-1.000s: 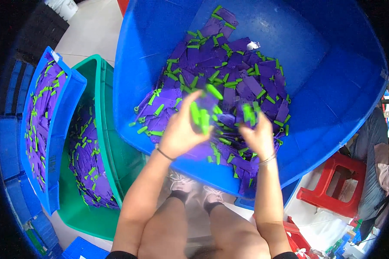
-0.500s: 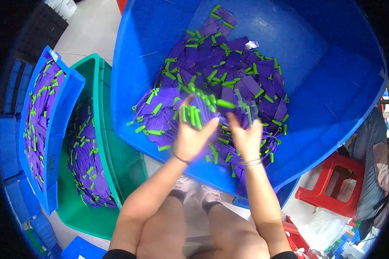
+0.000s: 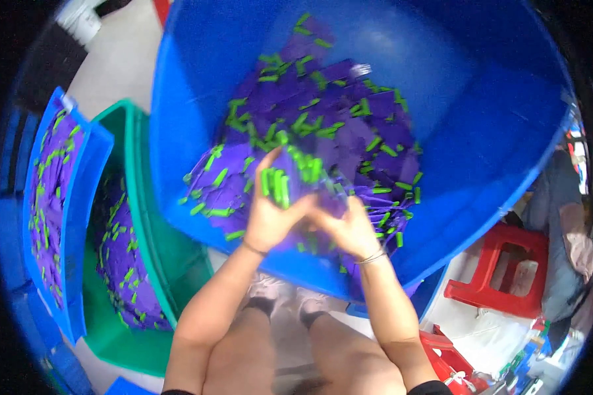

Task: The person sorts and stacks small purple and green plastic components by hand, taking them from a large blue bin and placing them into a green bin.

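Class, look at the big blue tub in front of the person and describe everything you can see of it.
The big blue tub is a large, smooth, plastic-looking bin with a thick rim and high walls, tilted toward the person. Its far wall is bare. A heap of purple pieces with green parts fills its lower middle. The left hand lifts a bunch of green pieces inside it, and the right hand is close beside. A green bin stands against its left side.

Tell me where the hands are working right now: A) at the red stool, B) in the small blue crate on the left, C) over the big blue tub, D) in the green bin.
C: the left hand and right hand meet over the purple-and-green pieces in the blue tub.
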Demonstrator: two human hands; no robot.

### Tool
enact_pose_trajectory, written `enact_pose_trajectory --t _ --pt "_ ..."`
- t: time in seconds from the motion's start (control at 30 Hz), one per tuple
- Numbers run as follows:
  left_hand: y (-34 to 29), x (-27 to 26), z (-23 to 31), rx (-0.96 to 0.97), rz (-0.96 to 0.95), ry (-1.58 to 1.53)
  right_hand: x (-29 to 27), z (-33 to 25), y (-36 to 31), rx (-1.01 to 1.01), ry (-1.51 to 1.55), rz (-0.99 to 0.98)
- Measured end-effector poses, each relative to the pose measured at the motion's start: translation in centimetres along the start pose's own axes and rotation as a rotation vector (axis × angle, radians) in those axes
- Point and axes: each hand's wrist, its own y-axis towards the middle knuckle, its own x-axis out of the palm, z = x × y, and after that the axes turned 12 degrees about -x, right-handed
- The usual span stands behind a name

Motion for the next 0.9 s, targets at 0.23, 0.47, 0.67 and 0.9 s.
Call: enact_pose_trajectory --t 0.23,0.47,0.67,0.9 --pt "-1.9 0.1 3.8 -0.031 -0.151 0.140 -0.4 -1.6 -3.2 -0.139 -0.166 0.089" --pt "-7.5 -6.0 10.3 0.115 0.012 0.614 -6.5 -6.6 -14.8 0.126 -0.370 0.556" --pt "-17.8 -20.5 8.8 0.015 0.698 0.667 -15.1 5.9 -26.0 0.302 -0.610 0.815" --pt "-24.7 -26.8 3.6 -0.266 0.763 1.064 -7.2 -7.0 -14.6 -0.437 -0.767 0.933"
